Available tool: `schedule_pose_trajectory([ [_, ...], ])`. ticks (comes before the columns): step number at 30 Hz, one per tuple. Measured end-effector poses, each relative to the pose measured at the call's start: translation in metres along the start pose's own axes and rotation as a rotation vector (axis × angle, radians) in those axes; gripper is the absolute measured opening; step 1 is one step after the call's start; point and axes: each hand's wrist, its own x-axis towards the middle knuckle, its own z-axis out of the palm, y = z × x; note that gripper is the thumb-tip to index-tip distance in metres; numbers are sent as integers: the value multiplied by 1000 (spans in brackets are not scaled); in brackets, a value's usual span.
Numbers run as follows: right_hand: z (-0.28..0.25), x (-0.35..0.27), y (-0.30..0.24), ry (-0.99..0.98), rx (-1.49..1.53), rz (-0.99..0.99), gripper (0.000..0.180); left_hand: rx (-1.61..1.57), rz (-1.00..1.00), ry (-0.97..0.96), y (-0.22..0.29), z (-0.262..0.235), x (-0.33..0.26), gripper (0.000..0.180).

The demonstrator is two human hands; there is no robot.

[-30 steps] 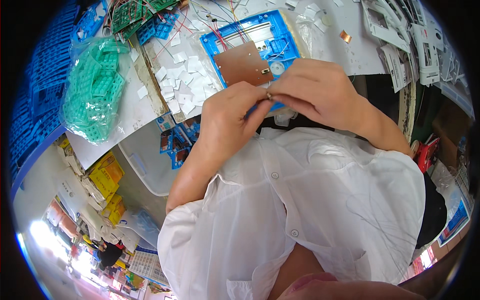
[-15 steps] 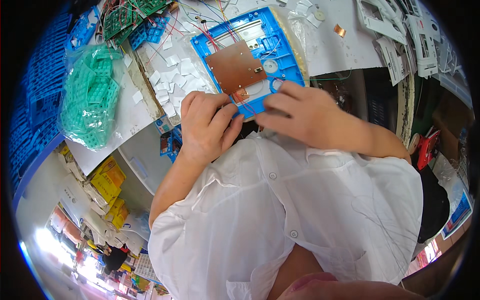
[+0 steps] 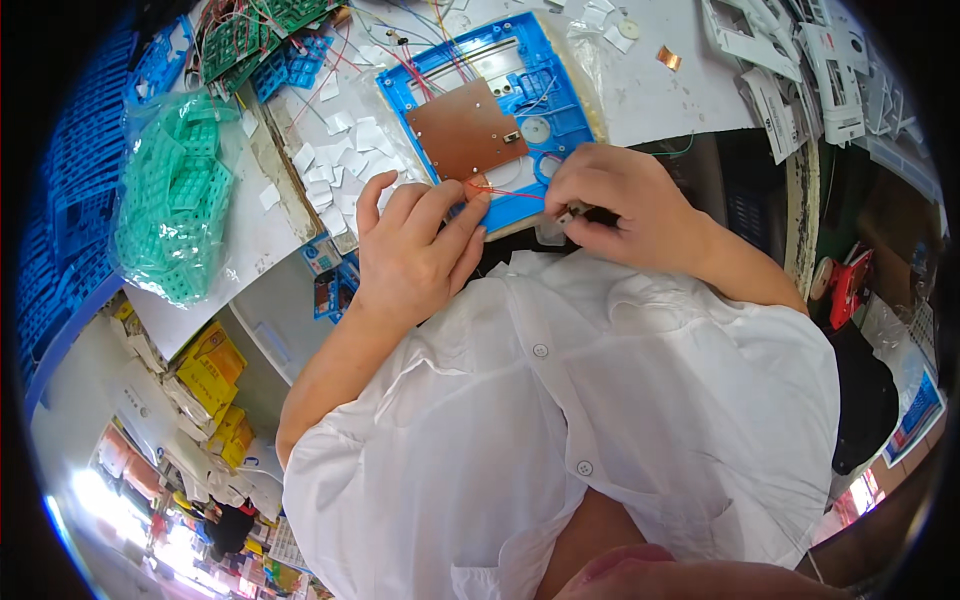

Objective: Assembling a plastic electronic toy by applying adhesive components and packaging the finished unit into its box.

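A blue plastic housing (image 3: 575, 105) lies at the table's near edge, with a brown circuit board (image 3: 466, 130) set in it. From the board's near edge, thin red wires (image 3: 515, 193) run to the right, pulled nearly straight. My left hand (image 3: 422, 235) pinches the wires by the board's edge, beside a small copper-coloured piece; its other fingers are curled. My right hand (image 3: 625, 205) is closed on the wires' other end, over the housing's near right corner. A small pale piece shows between its thumb and fingers; its kind is unclear. A blue wire loop (image 3: 547, 168) lies in the housing beside it.
Small white paper squares (image 3: 350, 150) are scattered left of the housing. Beyond them are green circuit boards (image 3: 235, 45) with wires. A clear bag of green plastic parts (image 3: 175, 200) lies at left. White plastic casings (image 3: 830, 80) pile up at right; copper foil (image 3: 669, 58) lies nearby.
My right hand has closed and moved slightly right, drawing the red wires from hanging over the edge to a nearly straight line rightward. My left hand stays beside the board, fingers shifted slightly.
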Motion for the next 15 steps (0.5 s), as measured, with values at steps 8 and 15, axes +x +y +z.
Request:
schedule_pose_trajectory([
  [8,-16,-8,-3,42,134,199,19,-126,1,117,12,8,18,34],
  [15,-22,-14,8,17,119,146,19,-184,23,139,24,27,37,37],
])
